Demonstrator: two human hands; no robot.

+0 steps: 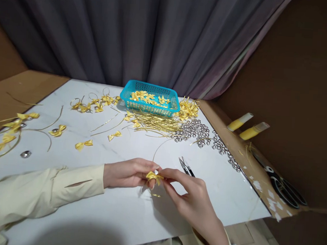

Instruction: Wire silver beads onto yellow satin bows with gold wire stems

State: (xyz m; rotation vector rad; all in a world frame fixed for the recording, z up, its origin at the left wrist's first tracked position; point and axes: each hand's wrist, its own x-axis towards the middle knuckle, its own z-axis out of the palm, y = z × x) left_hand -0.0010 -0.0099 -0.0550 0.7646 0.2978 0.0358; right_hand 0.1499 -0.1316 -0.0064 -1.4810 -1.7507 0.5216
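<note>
Above the near middle of the white table, a yellow ribbon bow is pinched between both hands. My left hand is closed on its left side. From the right, my right hand grips the bow's edge between thumb and fingertips. A thin gold wire arches up from the fingers towards the back; where it joins the bow is hidden. Just beyond my right hand lie small thread snips. A short gold piece shows below the bow.
A blue basket of yellow bows stands at the back. Before it lie gold wires and silver gems. Finished-looking bows and a loose gem are at left. Black scissors and yellow tubes are at right.
</note>
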